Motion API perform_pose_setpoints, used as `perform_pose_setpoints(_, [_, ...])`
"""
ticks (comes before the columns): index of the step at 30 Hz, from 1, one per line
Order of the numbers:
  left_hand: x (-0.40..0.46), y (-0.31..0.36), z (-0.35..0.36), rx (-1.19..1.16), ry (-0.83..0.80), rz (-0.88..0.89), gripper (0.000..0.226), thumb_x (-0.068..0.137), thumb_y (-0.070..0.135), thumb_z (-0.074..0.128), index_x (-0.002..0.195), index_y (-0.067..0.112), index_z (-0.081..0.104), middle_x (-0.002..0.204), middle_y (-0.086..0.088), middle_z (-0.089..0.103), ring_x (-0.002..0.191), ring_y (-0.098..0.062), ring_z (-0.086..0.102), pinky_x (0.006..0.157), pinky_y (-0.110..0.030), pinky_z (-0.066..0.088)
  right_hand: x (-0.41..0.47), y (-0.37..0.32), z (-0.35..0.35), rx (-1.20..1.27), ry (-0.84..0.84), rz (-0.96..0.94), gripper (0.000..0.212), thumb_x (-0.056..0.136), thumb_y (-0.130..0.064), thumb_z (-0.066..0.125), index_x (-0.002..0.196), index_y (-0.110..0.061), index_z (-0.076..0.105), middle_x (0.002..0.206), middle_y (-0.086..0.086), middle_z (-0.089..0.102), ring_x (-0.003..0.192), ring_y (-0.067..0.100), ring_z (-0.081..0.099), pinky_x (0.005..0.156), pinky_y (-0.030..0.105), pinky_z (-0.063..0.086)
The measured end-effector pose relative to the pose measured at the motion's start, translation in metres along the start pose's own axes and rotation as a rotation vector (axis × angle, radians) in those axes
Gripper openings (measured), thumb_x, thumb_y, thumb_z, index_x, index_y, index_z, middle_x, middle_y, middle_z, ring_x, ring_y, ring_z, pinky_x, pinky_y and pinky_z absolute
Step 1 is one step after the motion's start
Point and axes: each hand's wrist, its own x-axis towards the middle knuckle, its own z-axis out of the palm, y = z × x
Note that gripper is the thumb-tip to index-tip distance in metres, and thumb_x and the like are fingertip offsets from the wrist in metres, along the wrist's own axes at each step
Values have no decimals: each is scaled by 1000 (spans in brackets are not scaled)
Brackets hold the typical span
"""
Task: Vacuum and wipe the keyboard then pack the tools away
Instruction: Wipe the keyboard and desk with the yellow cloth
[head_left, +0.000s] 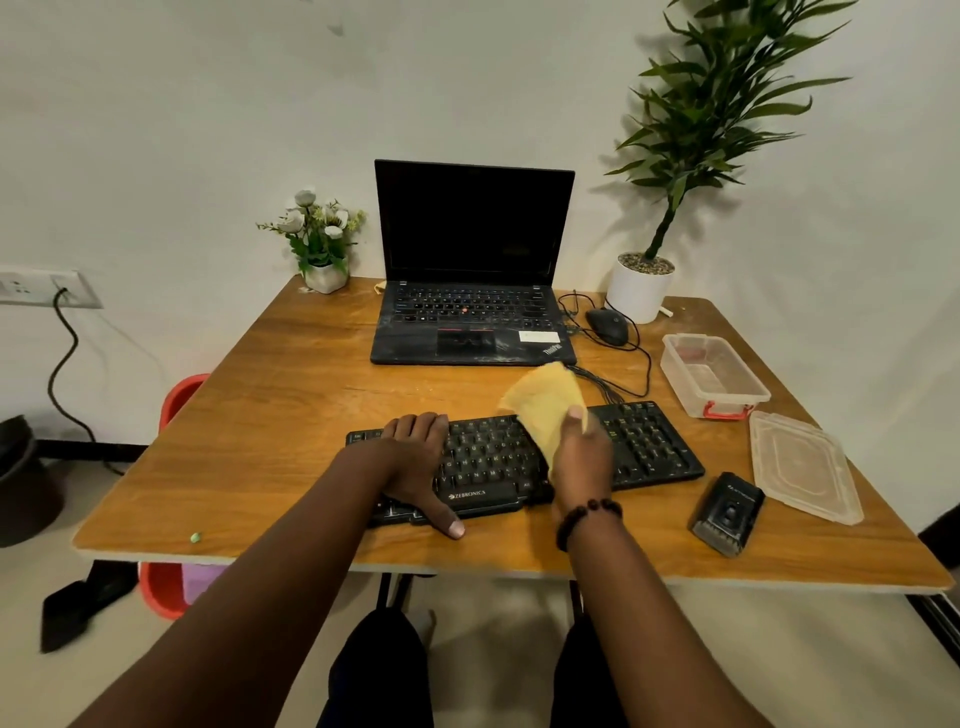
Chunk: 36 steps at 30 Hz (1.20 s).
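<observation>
Two hands work at the black keyboard (524, 457), which lies near the front edge of the wooden table (270, 415). The left hand (421, 462) lies flat on the left part of the keys with fingers spread over the far edge and thumb at the near edge. The right hand (582, 462) pinches a yellow cloth (545, 410) above the middle of the keyboard; the fingers under the cloth are hidden, and the keys below both hands cannot be seen. A bead bracelet (584, 519) sits on the right wrist.

Near the right end of the keyboard lies a small black vacuum (727, 514), and just beside it a clear lid (805, 467). Farther back stands an open clear box (714, 374) with red clips. A laptop (472, 270) stands open in the far middle, with a mouse (607, 325) to its right, its cable running toward the keyboard. A flower pot (324, 244) and a tall plant (675, 182) stand at the far corners against the white wall.

Left of the keyboard the table is bare wood. A red bucket (166, 582) is partly hidden under the left edge.
</observation>
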Motion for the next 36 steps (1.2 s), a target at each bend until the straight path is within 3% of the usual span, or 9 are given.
perform_pose_setpoints(4, [-4,-24,0,37,-38,-69,161,47,90,70,155,11,-21,165,-9,-16,151,-40,-8,121,-59,10,31,-18,-10,-171,183,-16,40,103,-29,34,136,-11,48,130,11,56,116,29,54,85,33,42])
perform_pose_setpoints(6, [-6,-28,1,31,-36,-83,161,45,90,70,157,12,-14,165,-9,-7,150,-39,1,121,-58,16,37,-7,0,-441,34,-66,36,103,-26,35,131,-11,52,129,11,57,109,27,55,85,34,43])
perform_pose_setpoints(9, [-7,-24,1,46,1,-60,154,49,86,73,158,11,-4,162,-10,3,147,-37,9,121,-55,18,21,23,31,-808,-268,-251,41,102,-22,38,142,-13,41,152,7,34,139,23,31,115,38,27])
perform_pose_setpoints(16, [-11,-21,-4,66,-6,-63,148,54,82,75,158,13,-4,164,-9,2,148,-35,7,121,-52,17,-15,41,40,-1012,-503,-688,48,103,-19,35,149,-22,26,159,-5,18,147,11,8,117,29,5])
perform_pose_setpoints(21, [-9,-25,0,40,30,-48,148,50,84,75,158,13,2,160,-7,9,144,-33,13,120,-53,20,20,43,15,-932,-154,-395,46,101,-13,38,147,-17,33,157,1,24,146,16,14,120,34,12])
perform_pose_setpoints(26, [-7,-23,-1,38,16,-53,148,51,84,75,158,13,1,161,-8,7,145,-34,11,120,-53,20,-43,54,44,-895,-468,-681,50,103,-17,33,151,-19,22,160,-2,14,147,12,3,117,26,-4])
perform_pose_setpoints(28, [-9,-24,0,28,23,-55,148,51,85,74,158,14,1,161,-7,6,145,-34,11,120,-52,20,-33,60,34,-926,-449,-748,52,102,-13,35,151,-22,22,159,-5,14,147,10,5,117,25,-3])
perform_pose_setpoints(32, [-14,-22,3,-10,39,-57,147,53,82,76,158,14,-2,161,-6,5,145,-33,10,119,-52,18,-5,59,21,-888,-99,-458,49,101,-11,38,148,-17,31,158,-1,22,147,13,10,119,29,4])
perform_pose_setpoints(36, [-11,-21,3,1,37,-55,147,51,84,75,157,13,2,161,-8,7,145,-35,12,120,-54,20,-61,66,40,-855,-349,-676,51,101,-15,35,151,-17,23,159,0,14,148,13,3,116,28,-7])
